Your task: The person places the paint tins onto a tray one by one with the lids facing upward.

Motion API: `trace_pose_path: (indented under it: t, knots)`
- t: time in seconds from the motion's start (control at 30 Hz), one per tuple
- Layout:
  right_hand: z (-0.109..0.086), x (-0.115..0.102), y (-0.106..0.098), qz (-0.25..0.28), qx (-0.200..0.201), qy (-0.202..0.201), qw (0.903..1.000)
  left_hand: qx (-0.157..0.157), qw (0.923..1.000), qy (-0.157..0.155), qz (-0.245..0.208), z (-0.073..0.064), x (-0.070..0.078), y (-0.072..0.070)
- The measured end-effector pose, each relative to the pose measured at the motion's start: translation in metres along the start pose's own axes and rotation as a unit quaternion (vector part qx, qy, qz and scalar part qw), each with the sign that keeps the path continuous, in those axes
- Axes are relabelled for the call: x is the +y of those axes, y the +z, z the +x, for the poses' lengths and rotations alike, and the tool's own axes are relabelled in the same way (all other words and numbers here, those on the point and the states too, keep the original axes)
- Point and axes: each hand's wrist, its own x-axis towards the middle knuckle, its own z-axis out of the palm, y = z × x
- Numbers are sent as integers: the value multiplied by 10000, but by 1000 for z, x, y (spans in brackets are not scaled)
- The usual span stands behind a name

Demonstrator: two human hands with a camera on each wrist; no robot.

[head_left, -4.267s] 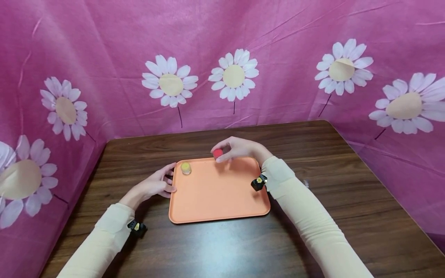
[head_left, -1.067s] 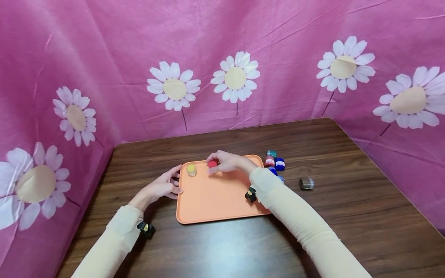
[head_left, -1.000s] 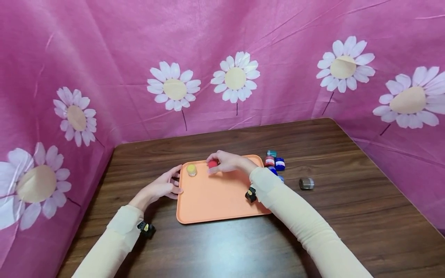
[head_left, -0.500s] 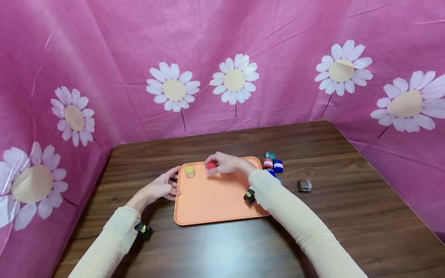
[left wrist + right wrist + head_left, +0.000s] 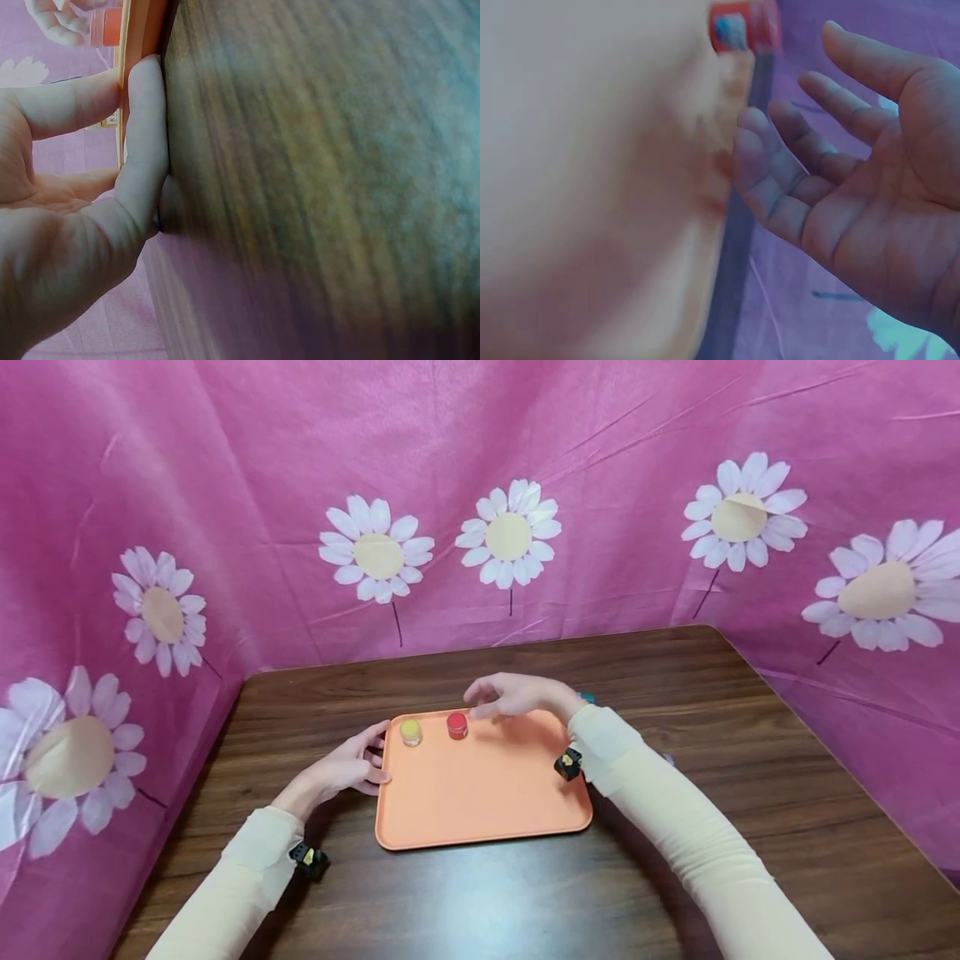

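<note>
right hand [image 5: 516, 695], fingers loose and empty, could topple the red jar [image 5: 457, 727] by dipping leftward; left hand [image 5: 343, 765], fingers relaxed, touches the tray [image 5: 480, 789].

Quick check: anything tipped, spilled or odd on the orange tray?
Nothing stands out. The small round yellow-topped jar and small round red jar stand upright on the rectangular orange tray, no spill visible. The cream right sleeve hides some brown wood-grain tabletop.

Flowered pink curtain [image 5: 600, 427] behind table [image 5: 750, 777]
</note>
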Motion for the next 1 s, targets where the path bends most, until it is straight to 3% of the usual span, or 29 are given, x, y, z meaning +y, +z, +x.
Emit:
trace_pose_path:
  t: [0.47,0.63,1.0]
  knots:
    - [-57,37,-59,-623,338,733,9948,-6,10000,46,22,-3,0,-2]
    - [-73,57,-69,-893,182,828,9924,-31,10000,30,9,-3,0,-1]
    - [-93,79,-76,-544,-48,762,9956,-8,10000,-64,10,0,1,-2]
